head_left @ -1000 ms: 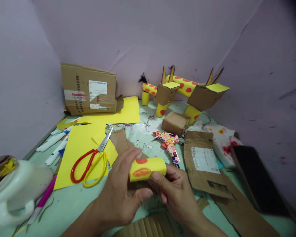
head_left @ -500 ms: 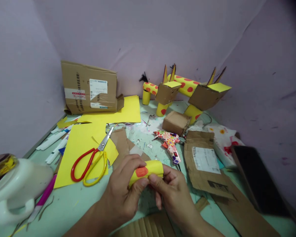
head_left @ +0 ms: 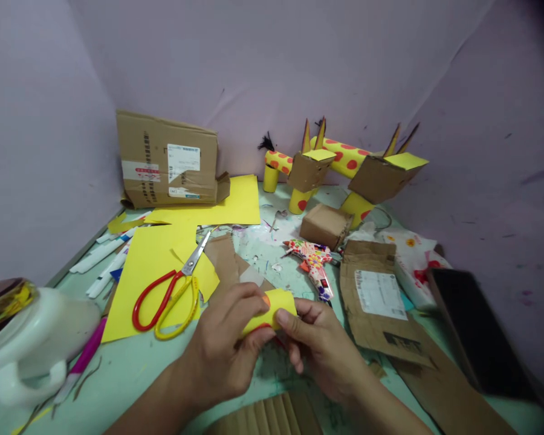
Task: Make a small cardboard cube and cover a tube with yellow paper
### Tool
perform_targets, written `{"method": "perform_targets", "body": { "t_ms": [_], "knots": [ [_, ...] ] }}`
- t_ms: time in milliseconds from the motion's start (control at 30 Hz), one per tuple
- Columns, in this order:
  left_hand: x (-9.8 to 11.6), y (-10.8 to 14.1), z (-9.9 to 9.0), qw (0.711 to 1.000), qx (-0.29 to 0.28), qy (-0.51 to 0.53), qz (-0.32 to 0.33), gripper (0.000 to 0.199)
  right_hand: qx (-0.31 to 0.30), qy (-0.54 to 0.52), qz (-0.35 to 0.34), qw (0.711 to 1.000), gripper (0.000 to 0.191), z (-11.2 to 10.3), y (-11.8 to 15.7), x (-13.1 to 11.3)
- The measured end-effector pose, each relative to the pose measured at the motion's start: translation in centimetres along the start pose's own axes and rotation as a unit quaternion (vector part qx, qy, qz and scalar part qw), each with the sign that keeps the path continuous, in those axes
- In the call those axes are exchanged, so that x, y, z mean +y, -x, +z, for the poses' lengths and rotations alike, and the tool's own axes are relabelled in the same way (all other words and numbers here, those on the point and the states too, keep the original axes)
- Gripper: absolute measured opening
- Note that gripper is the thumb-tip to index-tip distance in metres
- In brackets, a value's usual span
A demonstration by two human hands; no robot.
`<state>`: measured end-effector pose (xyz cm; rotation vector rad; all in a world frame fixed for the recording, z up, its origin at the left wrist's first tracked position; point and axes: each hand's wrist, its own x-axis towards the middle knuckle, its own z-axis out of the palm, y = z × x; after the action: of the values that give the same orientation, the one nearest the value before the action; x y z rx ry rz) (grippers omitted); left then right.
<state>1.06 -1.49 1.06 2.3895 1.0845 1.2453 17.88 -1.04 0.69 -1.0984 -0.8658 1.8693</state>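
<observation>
Between my two hands is a yellow paper tube with orange spots, held slightly above the table. My left hand is wrapped round its left end, fingers over the top and thumb underneath. At the right end, my right hand pinches it with the thumb on the near side. Scissors with red and yellow handles lie left of my hands on yellow paper. A flower-patterned glue gun rests beyond my right hand. Corrugated cardboard lies below my hands.
Two spotted yellow paper animals with cardboard heads stand at the back. A cardboard box leans at the back left. White markers and a white mug are on the left. Flattened cardboard and a phone lie right.
The yellow tube has been rolled in my fingers: its orange spot has moved partly under my left fingers and another shows below. Both hands still hold it. The view has shifted slightly.
</observation>
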Motion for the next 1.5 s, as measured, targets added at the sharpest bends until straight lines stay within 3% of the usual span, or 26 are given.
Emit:
{"method": "perform_targets", "body": {
  "t_ms": [67, 133, 200, 300, 367, 500, 600, 667, 733, 833, 933, 1133, 1300, 1400, 1500],
  "knots": [
    [-0.1, 0.3, 0.2, 0.999, -0.013, -0.01, 0.032, 0.029, 0.004, 0.003, -0.017, 1.0, 0.036, -0.2, 0.0, 0.3],
    [0.0, 0.4, 0.3, 1.0, -0.007, 0.001, 0.0, 0.031, 0.023, 0.02, -0.057, 0.998, 0.034, -0.2, 0.0, 0.5],
    [0.2, 0.3, 0.2, 0.994, 0.01, 0.034, -0.103, 0.036, 0.047, 0.049, -0.094, 0.993, 0.034, 0.0, 0.1, 0.6],
    [0.5, -0.2, -0.1, 0.966, -0.001, 0.083, -0.243, 0.029, 0.051, 0.085, -0.079, 0.992, 0.034, 0.4, 0.2, 0.4],
    [0.6, -0.6, -0.4, 0.969, -0.018, 0.077, -0.232, 0.016, 0.023, 0.078, -0.051, 0.995, 0.035, 0.5, 0.2, 0.2],
    [0.0, -0.8, -0.7, 0.996, -0.019, 0.03, -0.077, 0.018, -0.049, 0.021, -0.012, 0.998, 0.039, 0.3, 0.1, -0.3],
    [-0.4, -0.5, -0.5, 1.0, -0.026, 0.005, 0.002, 0.025, -0.047, -0.021, 0.017, 0.999, 0.039, 0.1, 0.0, -0.5],
    [-0.4, -0.2, -0.4, 0.999, -0.041, -0.007, 0.021, 0.027, -0.036, -0.036, 0.018, 0.999, 0.039, 0.0, -0.1, -0.2],
    [-0.1, 0.0, -0.2, 0.999, -0.043, -0.005, -0.002, 0.03, -0.016, -0.034, -0.003, 0.999, 0.038, 0.0, -0.1, 0.3],
    [0.6, 0.0, 0.0, 0.992, -0.042, 0.034, -0.114, 0.038, 0.034, 0.002, -0.044, 0.998, 0.038, 0.0, 0.1, 1.1],
    [1.0, -0.1, 0.2, 0.974, -0.039, 0.08, -0.21, 0.031, 0.062, 0.047, -0.059, 0.995, 0.039, 0.1, 0.2, 1.4],
    [0.1, -0.7, -0.1, 0.924, -0.028, 0.183, -0.334, 0.03, -0.017, -0.037, 0.009, 0.999, 0.048, -0.1, -0.4, 0.0],
    [-0.3, -0.9, -0.5, 0.914, -0.04, 0.198, -0.352, 0.031, -0.036, -0.037, 0.016, 0.999, 0.041, -0.2, -0.4, -0.8],
    [-0.1, -0.8, -0.5, 0.929, -0.038, 0.181, -0.322, 0.029, -0.037, -0.015, 0.009, 0.999, 0.041, 0.0, -0.3, -0.4],
    [0.3, -0.6, -0.3, 0.952, -0.029, 0.138, -0.273, 0.024, -0.001, -0.002, -0.02, 1.0, 0.037, 0.3, -0.2, 0.4]
  ]
}}
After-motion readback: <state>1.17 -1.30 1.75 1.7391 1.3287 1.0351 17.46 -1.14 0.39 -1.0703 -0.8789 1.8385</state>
